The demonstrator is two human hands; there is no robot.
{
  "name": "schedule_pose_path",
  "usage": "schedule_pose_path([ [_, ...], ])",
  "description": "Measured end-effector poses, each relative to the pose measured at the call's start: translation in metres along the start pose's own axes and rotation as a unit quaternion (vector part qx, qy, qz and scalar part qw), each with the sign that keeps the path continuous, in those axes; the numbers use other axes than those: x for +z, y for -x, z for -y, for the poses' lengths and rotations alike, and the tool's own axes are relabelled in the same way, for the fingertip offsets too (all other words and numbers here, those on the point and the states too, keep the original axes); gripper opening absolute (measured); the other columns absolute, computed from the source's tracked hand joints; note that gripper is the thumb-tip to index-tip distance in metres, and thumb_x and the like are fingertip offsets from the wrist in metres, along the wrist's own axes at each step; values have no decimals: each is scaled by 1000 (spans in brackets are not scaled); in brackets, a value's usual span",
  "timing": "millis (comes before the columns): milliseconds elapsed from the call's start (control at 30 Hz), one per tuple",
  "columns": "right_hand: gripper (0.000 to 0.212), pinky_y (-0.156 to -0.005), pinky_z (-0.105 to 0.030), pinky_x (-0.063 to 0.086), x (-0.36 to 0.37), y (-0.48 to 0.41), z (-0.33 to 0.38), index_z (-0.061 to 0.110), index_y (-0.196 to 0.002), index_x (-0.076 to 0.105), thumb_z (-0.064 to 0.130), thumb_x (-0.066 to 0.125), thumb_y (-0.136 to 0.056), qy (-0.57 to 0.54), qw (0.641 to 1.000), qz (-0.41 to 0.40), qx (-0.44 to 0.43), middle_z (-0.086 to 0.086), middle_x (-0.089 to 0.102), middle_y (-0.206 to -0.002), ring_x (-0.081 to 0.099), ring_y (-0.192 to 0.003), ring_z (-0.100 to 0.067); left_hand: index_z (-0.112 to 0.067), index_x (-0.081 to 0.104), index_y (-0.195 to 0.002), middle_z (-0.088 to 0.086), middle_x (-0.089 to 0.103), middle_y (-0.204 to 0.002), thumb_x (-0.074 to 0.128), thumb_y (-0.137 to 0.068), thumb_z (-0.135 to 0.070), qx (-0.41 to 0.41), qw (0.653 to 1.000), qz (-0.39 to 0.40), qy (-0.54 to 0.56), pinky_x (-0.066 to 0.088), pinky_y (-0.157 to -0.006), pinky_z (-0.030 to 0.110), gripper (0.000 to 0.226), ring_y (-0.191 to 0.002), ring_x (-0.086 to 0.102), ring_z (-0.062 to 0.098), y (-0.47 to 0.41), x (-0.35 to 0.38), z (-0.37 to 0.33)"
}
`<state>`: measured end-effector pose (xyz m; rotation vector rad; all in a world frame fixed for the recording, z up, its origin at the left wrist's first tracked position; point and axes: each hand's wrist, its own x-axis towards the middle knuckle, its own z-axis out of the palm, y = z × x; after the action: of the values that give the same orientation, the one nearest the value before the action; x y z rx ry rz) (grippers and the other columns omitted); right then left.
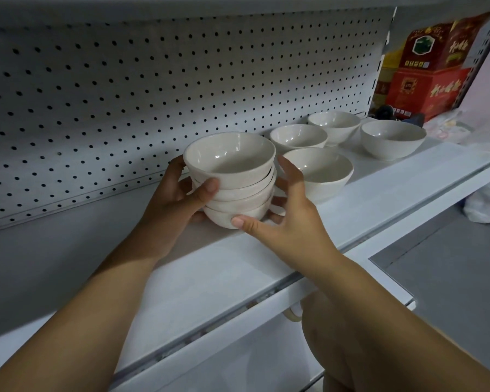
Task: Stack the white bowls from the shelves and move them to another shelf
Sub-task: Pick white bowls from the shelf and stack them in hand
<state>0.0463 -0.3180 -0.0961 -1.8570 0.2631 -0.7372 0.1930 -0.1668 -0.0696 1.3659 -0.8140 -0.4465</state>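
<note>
Cupping the stack of four white bowls [232,179] from both sides, left grip [176,199] and right grip [293,222] were curled round it, low over the shelf [210,278], just beside four loose bowls [323,169]. Glazed ceramic, so probably heavy, slippery, breakable; best supported under the bottom bowl [224,217], thumbs steadying the sides.

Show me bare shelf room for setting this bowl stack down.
Widest: the shelf left of the left hand, between pegboard and front edge. Also the front strip before the four single bowls, which crowd the space right of the bowl stack.
</note>
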Motion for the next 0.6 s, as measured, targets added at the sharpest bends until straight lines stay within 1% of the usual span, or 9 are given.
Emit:
schedule_pose_path([
  [67,110,-97,-34,58,1,-3,1,38,-154,23,31,93,-70,-16,1000,-1,7,11,51,-141,60,-121,-8,-23,49,-141,7,69,-133,87,-68,-45,4,1000,-9,2,53,-99,63,84,-126,65,30,1,1,1],
  [100,107,-94,-32,59,0,-3,1,35,-153,27,26,94,-69,-26,1000,-6,8,11,52,-140,61,-118,-8,-23,50,-140,7,69,-132,88,-66,-44,6,1000,-14,0,53,-99,63,85,-126,65,31,1,2,1],
  [200,106,-92,-27,58,-5,1,1,34,-149,34,27,97,-64,-39,999,-18,11,12,53,-141,61,-118,-6,-24,53,-135,7,72,-127,91,-61,-44,8,999,-33,-9,53,-97,66,85,-121,68,31,4,5,-1],
  [267,104,-88,-17,55,-9,7,4,36,-146,37,26,98,-62,-45,999,-24,13,14,54,-139,62,-119,-8,-26,56,-130,5,74,-122,96,-51,-55,11,999,-43,-15,56,-93,65,93,-116,70,29,7,9,-3],
  [333,104,-84,-12,53,-12,14,11,37,-143,38,24,99,-60,-48,998,-32,16,17,55,-135,63,-116,-8,-28,58,-126,2,77,-117,96,-42,-66,21,998,-45,-24,57,-91,64,99,-110,73,24,10,12,-7],
  [433,104,-88,-15,55,-19,26,24,37,-144,40,27,99,-59,-27,998,-52,8,17,56,-133,63,-117,-8,-25,56,-132,4,75,-122,95,-46,-66,51,998,-23,-33,54,-99,63,103,-115,71,26,16,19,-17],
  [500,103,-91,-18,56,-27,34,32,39,-143,40,28,99,-59,-16,998,-60,-2,16,57,-132,62,-117,-7,-20,52,-138,3,73,-127,94,-53,-63,68,997,-2,-40,53,-103,57,105,-120,69,25,22,22,-24],
  [567,102,-93,-28,58,-35,45,36,44,-140,41,32,99,-58,-13,998,-68,-3,17,58,-132,63,-115,-7,-18,50,-141,0,73,-128,94,-56,-60,66,996,28,-45,58,-96,46,105,-120,69,22,28,28,-28],
  [600,100,-93,-33,59,-39,50,37,46,-138,42,33,100,-57,-13,997,-73,0,16,59,-132,64,-114,-9,-20,51,-139,-3,74,-125,94,-55,-59,66,996,40,-49,60,-91,39,103,-117,71,19,31,32,-29],
])
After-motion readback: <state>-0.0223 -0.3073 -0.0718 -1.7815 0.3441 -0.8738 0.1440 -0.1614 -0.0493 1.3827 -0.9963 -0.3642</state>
